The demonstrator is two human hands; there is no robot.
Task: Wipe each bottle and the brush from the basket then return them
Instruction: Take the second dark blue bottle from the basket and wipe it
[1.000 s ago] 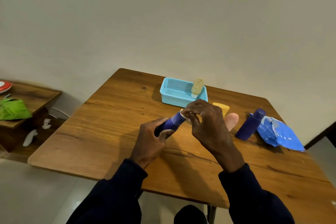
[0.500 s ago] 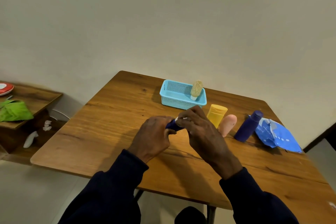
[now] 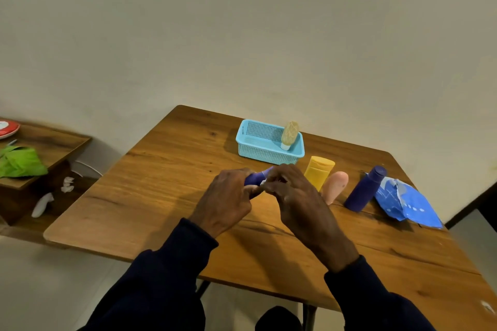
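Observation:
My left hand (image 3: 228, 196) grips a small dark blue bottle (image 3: 255, 178) over the middle of the table; most of the bottle is hidden by my fingers. My right hand (image 3: 293, 196) pinches a small white wipe (image 3: 263, 183) against the bottle's far end. The light blue mesh basket (image 3: 258, 148) stands behind my hands with a pale brush (image 3: 289, 134) leaning in its right end. To the right lie a yellow bottle (image 3: 319, 171), a pink bottle (image 3: 335, 185) and a larger dark blue bottle (image 3: 365, 189).
A blue wipes packet (image 3: 406, 203) lies at the right by the wooden table's (image 3: 150, 196) far right edge. A lower side table (image 3: 51, 142) at the left carries a green cloth (image 3: 20, 161) and a red plate (image 3: 8, 127).
My hands have drawn closer together over the small blue bottle, covering more of it. The view shifted, bringing the yellow bottle fully into sight.

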